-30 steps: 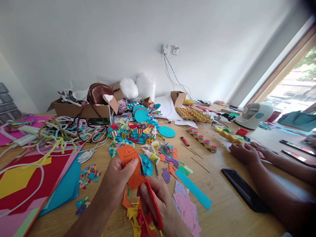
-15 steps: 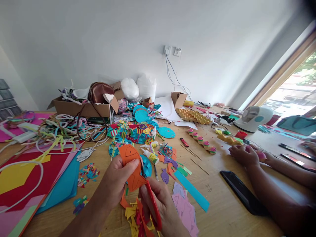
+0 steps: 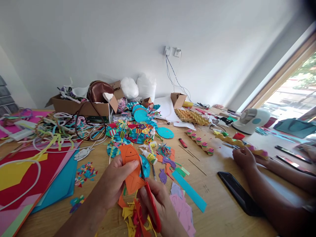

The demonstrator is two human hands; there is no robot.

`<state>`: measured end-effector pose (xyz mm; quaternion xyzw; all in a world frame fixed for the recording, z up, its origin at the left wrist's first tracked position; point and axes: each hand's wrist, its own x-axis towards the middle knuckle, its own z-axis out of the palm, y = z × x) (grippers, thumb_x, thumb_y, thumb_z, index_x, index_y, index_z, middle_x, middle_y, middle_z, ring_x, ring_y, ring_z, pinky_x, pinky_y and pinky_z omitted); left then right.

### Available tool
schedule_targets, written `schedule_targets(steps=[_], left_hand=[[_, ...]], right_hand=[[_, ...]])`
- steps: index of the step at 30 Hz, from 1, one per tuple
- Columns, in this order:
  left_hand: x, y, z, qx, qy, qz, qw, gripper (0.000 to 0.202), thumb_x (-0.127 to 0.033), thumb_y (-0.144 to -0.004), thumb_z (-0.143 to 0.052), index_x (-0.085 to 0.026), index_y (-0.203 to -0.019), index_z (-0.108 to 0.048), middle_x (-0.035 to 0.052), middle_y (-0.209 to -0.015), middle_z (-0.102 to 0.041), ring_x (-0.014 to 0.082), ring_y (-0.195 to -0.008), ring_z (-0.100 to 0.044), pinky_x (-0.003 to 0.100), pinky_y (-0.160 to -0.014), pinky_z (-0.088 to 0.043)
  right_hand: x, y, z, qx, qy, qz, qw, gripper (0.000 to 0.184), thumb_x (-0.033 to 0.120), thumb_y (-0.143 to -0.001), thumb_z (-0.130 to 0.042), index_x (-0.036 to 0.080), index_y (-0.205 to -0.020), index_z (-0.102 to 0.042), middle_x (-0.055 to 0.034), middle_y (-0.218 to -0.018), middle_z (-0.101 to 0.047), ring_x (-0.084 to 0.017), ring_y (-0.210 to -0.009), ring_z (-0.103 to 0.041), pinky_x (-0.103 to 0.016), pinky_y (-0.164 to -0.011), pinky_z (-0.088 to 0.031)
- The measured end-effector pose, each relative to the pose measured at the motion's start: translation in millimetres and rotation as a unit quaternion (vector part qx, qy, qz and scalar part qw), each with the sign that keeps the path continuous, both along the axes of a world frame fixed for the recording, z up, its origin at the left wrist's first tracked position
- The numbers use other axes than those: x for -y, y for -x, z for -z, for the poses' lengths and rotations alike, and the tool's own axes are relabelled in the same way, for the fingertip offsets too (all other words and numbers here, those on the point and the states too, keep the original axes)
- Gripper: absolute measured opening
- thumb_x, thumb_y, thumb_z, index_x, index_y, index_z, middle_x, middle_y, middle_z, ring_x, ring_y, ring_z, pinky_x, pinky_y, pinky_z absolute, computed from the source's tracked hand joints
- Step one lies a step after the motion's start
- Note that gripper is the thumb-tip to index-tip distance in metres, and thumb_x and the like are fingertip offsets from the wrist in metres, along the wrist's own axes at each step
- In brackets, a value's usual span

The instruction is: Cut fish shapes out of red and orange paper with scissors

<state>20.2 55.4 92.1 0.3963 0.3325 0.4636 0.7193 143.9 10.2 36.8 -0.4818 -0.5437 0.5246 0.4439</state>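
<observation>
Pinched in my left hand (image 3: 115,179) is a piece of orange paper (image 3: 132,184) with a fish outline and a small eye drawn on it. My right hand (image 3: 158,200) grips red-handled scissors (image 3: 153,209), their dark blades lying along the paper's right edge. Beneath my hands lies a pile of yellow, red and orange paper scraps (image 3: 132,217). Just beyond the paper are glue bottles (image 3: 150,157) and a purple paper fish (image 3: 163,176). My right fingers are partly hidden by the scissor handle.
At right, another person's hands (image 3: 244,159) work by a painted egg-carton strip (image 3: 255,151), near a black phone (image 3: 238,192). Coloured paper sheets (image 3: 53,184) lie left. A cardboard box (image 3: 71,107), a small fan (image 3: 250,121) and egg cartons (image 3: 191,117) stand farther back.
The scissors and orange paper have barely shifted in my hands. At right, the other person's hands have moved, showing more of the egg-carton strip and a metal tool. The view has shifted slightly.
</observation>
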Motion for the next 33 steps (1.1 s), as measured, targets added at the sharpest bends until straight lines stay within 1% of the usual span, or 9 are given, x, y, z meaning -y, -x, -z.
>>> schedule_targets(steps=[4,9,15,20,24,28,33], left_hand=[[0.4,0.6,0.3,0.008,-0.003,0.004,1.0,0.015,-0.03,-0.065,-0.07,-0.016,-0.064,-0.064,-0.0028,-0.055,-0.059,0.0096,-0.049,-0.051,0.019,-0.048,-0.043],[-0.1,-1.2,-1.6,0.008,-0.002,-0.015,1.0,0.015,-0.029,-0.061,-0.072,-0.016,-0.063,-0.065,-0.0022,-0.057,-0.06,0.0102,-0.052,-0.052,0.02,-0.05,-0.044],[-0.8,-2.8,2.1,-0.006,0.001,-0.011,1.0,0.015,-0.03,-0.062,-0.071,-0.017,-0.063,-0.064,-0.0024,-0.055,-0.059,0.0102,-0.05,-0.05,0.02,-0.05,-0.043],[-0.3,-3.7,7.6,-0.015,-0.001,-0.008,1.0,0.015,-0.03,-0.064,-0.07,-0.016,-0.065,-0.062,-0.004,-0.055,-0.056,0.0091,-0.051,-0.047,0.019,-0.049,-0.041],[-0.5,-5.7,7.9,-0.023,0.008,-0.011,1.0,0.016,-0.029,-0.062,-0.07,-0.016,-0.066,-0.061,-0.0044,-0.056,-0.055,0.0091,-0.052,-0.046,0.019,-0.05,-0.041],[0.6,-5.7,7.2,-0.023,0.001,-0.001,1.0,0.014,-0.028,-0.064,-0.068,-0.017,-0.065,-0.061,-0.0046,-0.057,-0.055,0.0089,-0.052,-0.045,0.019,-0.05,-0.04],[1.9,-5.8,6.5,-0.022,0.002,0.006,1.0,0.013,-0.028,-0.063,-0.068,-0.017,-0.064,-0.061,-0.0043,-0.056,-0.055,0.0093,-0.051,-0.046,0.02,-0.05,-0.04]], right_hand=[[1.5,-2.0,0.1,-0.01,0.008,-0.015,1.0,0.037,0.047,-0.085,-0.051,0.019,-0.06,-0.042,0.0068,-0.044,-0.039,-0.007,-0.035,-0.038,-0.016,-0.034,-0.027],[2.5,-3.7,-0.9,-0.018,0.021,-0.032,0.999,0.036,0.046,-0.086,-0.049,0.019,-0.062,-0.043,0.0064,-0.043,-0.042,-0.007,-0.037,-0.04,-0.016,-0.036,-0.028],[2.1,-1.9,-5.1,-0.02,0.017,-0.01,1.0,0.036,0.045,-0.084,-0.051,0.02,-0.06,-0.041,0.007,-0.045,-0.039,-0.006,-0.038,-0.037,-0.017,-0.038,-0.027],[0.7,-2.5,-3.4,-0.028,0.003,0.0,1.0,0.033,0.04,-0.082,-0.053,0.02,-0.059,-0.04,0.0065,-0.048,-0.039,-0.007,-0.042,-0.038,-0.017,-0.039,-0.028],[-0.3,-1.8,-1.2,-0.034,0.031,-0.004,0.999,0.034,0.043,-0.081,-0.054,0.02,-0.06,-0.04,0.0073,-0.044,-0.041,-0.007,-0.036,-0.039,-0.017,-0.036,-0.028],[-0.4,-1.2,-0.1,-0.029,0.012,0.01,0.999,0.037,0.046,-0.082,-0.054,0.02,-0.059,-0.04,0.0072,-0.045,-0.04,-0.006,-0.037,-0.039,-0.016,-0.036,-0.028],[1.6,-2.0,2.2,-0.035,0.003,-0.004,0.999,0.035,0.046,-0.084,-0.051,0.019,-0.062,-0.046,0.0066,-0.047,-0.04,-0.006,-0.038,-0.038,-0.016,-0.036,-0.029]])
